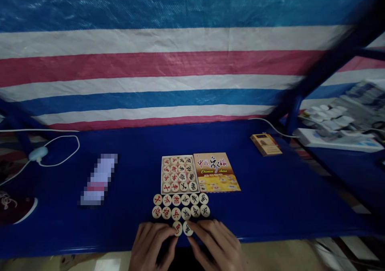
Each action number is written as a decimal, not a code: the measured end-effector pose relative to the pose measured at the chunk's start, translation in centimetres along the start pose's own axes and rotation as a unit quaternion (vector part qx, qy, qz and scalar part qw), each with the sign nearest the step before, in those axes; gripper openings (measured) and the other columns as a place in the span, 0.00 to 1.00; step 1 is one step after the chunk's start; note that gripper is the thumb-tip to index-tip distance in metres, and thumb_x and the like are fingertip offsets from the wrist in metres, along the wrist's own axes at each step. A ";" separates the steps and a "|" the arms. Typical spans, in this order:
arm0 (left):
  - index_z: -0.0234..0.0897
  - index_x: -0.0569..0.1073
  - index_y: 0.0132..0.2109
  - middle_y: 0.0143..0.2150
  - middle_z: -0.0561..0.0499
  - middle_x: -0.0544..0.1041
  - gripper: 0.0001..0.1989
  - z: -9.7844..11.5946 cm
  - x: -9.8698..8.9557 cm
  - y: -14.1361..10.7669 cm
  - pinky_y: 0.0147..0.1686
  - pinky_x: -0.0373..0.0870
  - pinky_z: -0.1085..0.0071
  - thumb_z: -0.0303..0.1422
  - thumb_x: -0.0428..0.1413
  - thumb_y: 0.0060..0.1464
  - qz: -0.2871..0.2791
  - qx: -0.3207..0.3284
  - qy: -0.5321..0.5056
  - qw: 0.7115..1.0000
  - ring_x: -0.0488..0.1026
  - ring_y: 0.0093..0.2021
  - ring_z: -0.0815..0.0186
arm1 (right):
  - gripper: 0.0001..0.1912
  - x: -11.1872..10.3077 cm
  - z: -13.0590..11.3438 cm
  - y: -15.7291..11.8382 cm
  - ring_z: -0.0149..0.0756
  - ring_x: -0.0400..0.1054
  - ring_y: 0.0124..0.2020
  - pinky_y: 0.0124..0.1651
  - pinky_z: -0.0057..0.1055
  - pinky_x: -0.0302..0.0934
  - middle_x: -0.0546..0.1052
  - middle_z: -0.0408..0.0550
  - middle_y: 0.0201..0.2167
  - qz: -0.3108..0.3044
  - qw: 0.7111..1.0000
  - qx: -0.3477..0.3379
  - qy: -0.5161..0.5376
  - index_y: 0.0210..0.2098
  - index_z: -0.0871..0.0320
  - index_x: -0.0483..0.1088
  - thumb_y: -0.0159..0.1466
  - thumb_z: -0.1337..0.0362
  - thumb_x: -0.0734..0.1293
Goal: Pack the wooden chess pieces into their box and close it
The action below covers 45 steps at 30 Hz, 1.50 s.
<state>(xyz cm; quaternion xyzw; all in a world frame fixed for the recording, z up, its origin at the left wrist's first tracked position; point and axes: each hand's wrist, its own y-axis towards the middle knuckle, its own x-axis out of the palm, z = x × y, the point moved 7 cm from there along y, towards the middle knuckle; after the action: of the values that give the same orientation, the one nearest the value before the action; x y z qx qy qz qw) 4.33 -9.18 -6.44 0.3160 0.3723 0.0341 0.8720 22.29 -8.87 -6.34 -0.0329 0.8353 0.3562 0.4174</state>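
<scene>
On the blue bench [270, 190], going from the left edge, a white cable [60, 150] loops beside a small pale blue oval switch [38, 153], then comes a blurred white rectangular object [99, 178], with bare smooth surface between it and the middle. At the near edge, the left hand [152, 245] pinches a round, pale wooden red-marked disc [177, 228] with its fingertips closed on it. Touching it on the right lies a black-marked disc [188, 228], held likewise by the closed fingertips of the right hand [216, 245]. Just beyond stand two tidy rows of discs [180, 205], and behind them a square white tray [179, 174] packed with more, its printed cardboard lid [216, 172] alongside. Further right lies open bench, then a small yellow-brown box [266, 144] near the far edge.
</scene>
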 end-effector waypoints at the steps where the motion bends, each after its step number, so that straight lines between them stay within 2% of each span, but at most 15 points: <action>1: 0.39 0.75 0.42 0.35 0.53 0.80 0.07 0.0 0.1 0.1 0.36 0.66 0.68 0.23 0.55 0.63 -0.007 -0.010 -0.001 1.000 0.74 0.32 0.68 | 0.24 0.0 0.1 0.1 0.33 0.75 0.34 0.36 0.32 0.69 0.81 0.48 0.40 0.007 1.000 0.005 0.006 0.63 0.57 0.69 0.68 0.70 0.67; 5: 0.40 0.73 0.38 0.34 0.54 0.79 0.07 0.2 0.2 0.2 0.36 0.66 0.68 0.22 0.55 0.62 -0.019 -0.029 0.003 0.999 0.73 0.31 0.68 | 0.22 0.2 0.2 -0.1 0.34 0.74 0.33 0.34 0.32 0.69 0.81 0.48 0.40 0.012 1.000 0.015 0.012 0.60 0.56 0.72 0.67 0.69 0.68; 11: 0.41 0.71 0.40 0.35 0.53 0.79 0.08 0.2 0.4 0.1 0.36 0.66 0.65 0.22 0.55 0.62 -0.033 -0.046 -0.015 0.998 0.73 0.32 0.67 | 0.20 0.3 0.3 -0.1 0.36 0.76 0.33 0.34 0.35 0.71 0.81 0.48 0.40 -0.008 0.999 0.025 0.018 0.56 0.53 0.74 0.65 0.70 0.68; 17: 0.41 0.72 0.43 0.37 0.52 0.77 0.08 -0.2 -1.2 0.7 0.36 0.70 0.68 0.23 0.54 0.63 0.010 -0.096 -0.057 0.994 0.73 0.34 0.67 | 0.17 -0.5 0.5 0.7 0.37 0.77 0.38 0.38 0.33 0.74 0.79 0.50 0.42 -0.008 0.995 0.057 0.078 0.55 0.55 0.72 0.66 0.67 0.68; 20: 0.42 0.73 0.44 0.39 0.51 0.76 0.06 -1.3 -2.6 3.0 0.38 0.71 0.68 0.25 0.55 0.64 0.017 -0.098 -0.038 0.994 0.73 0.36 0.67 | 0.16 -1.1 1.5 2.3 0.36 0.76 0.41 0.42 0.31 0.73 0.78 0.49 0.42 -0.003 0.989 0.085 0.118 0.55 0.53 0.72 0.68 0.70 0.66; 23: 0.43 0.75 0.44 0.40 0.52 0.77 0.05 -3.0 -3.2 7.5 0.41 0.70 0.66 0.27 0.58 0.63 0.009 -0.070 0.010 0.997 0.74 0.37 0.66 | 0.16 -1.9 2.9 5.9 0.36 0.75 0.43 0.46 0.33 0.71 0.78 0.47 0.42 0.021 0.994 0.063 0.091 0.54 0.52 0.73 0.68 0.70 0.67; 25: 0.43 0.76 0.45 0.43 0.52 0.77 0.04 -4.4 -2.4 10.9 0.45 0.70 0.63 0.30 0.58 0.63 -0.022 -0.053 0.030 0.998 0.75 0.40 0.65 | 0.13 -1.6 4.3 9.0 0.38 0.74 0.44 0.48 0.36 0.70 0.78 0.48 0.42 0.008 0.998 0.053 0.038 0.52 0.52 0.74 0.69 0.67 0.66; 27: 0.42 0.76 0.47 0.46 0.50 0.77 0.06 -5.5 -0.8 13.8 0.49 0.71 0.59 0.32 0.59 0.62 -0.069 -0.027 0.041 0.996 0.75 0.47 0.61 | 0.13 -0.5 5.5 12.0 0.41 0.73 0.47 0.48 0.39 0.68 0.78 0.50 0.44 -0.049 0.998 0.037 -0.019 0.53 0.54 0.74 0.71 0.63 0.64; 28: 0.42 0.76 0.47 0.48 0.49 0.77 0.07 -5.9 0.3 14.8 0.51 0.71 0.58 0.32 0.60 0.62 -0.098 -0.014 0.044 0.994 0.74 0.50 0.59 | 0.13 0.3 6.0 13.1 0.43 0.73 0.46 0.47 0.39 0.68 0.78 0.51 0.43 -0.082 0.995 0.025 -0.046 0.52 0.56 0.74 0.71 0.61 0.64; 30: 0.42 0.76 0.46 0.51 0.49 0.77 0.08 -6.6 1.8 15.9 0.54 0.70 0.56 0.32 0.62 0.58 -0.117 0.001 0.043 0.992 0.72 0.55 0.57 | 0.12 1.3 7.0 14.7 0.43 0.73 0.43 0.45 0.40 0.67 0.78 0.50 0.38 -0.111 0.991 0.015 -0.079 0.49 0.57 0.75 0.69 0.59 0.66; 32: 0.41 0.74 0.46 0.53 0.47 0.76 0.10 -6.9 2.8 16.0 0.57 0.69 0.54 0.31 0.63 0.57 -0.123 0.006 0.043 0.991 0.70 0.60 0.54 | 0.12 2.0 7.7 15.1 0.44 0.72 0.42 0.44 0.39 0.66 0.78 0.50 0.37 -0.113 0.989 0.018 -0.091 0.49 0.57 0.75 0.69 0.59 0.67; 35: 0.40 0.72 0.47 0.55 0.46 0.75 0.11 -7.2 3.4 15.5 0.59 0.68 0.51 0.30 0.62 0.57 -0.119 0.003 0.046 0.992 0.66 0.64 0.52 | 0.13 2.4 8.2 14.7 0.44 0.72 0.42 0.42 0.38 0.65 0.78 0.50 0.39 -0.104 0.989 0.025 -0.099 0.50 0.56 0.74 0.69 0.59 0.66; 40: 0.41 0.70 0.47 0.55 0.45 0.74 0.13 -7.9 3.0 15.2 0.60 0.67 0.49 0.30 0.63 0.57 -0.102 -0.014 0.051 0.993 0.66 0.64 0.52 | 0.13 2.3 8.6 14.3 0.45 0.70 0.44 0.39 0.37 0.63 0.77 0.51 0.40 -0.098 0.988 0.025 -0.114 0.50 0.57 0.74 0.69 0.58 0.66; 45: 0.41 0.73 0.43 0.56 0.47 0.74 0.08 -8.2 3.0 15.3 0.59 0.69 0.49 0.30 0.63 0.57 -0.100 -0.017 0.058 0.993 0.66 0.63 0.52 | 0.11 2.4 8.3 14.5 0.44 0.70 0.42 0.38 0.36 0.62 0.76 0.50 0.39 -0.097 0.988 0.019 -0.119 0.48 0.55 0.74 0.70 0.58 0.66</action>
<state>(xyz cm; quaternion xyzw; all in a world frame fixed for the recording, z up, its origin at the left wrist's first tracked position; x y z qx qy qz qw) 3.69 8.22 -3.83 0.2599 0.4516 -0.0284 0.8530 21.22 7.73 -3.15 -0.0634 0.7794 0.2995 0.5467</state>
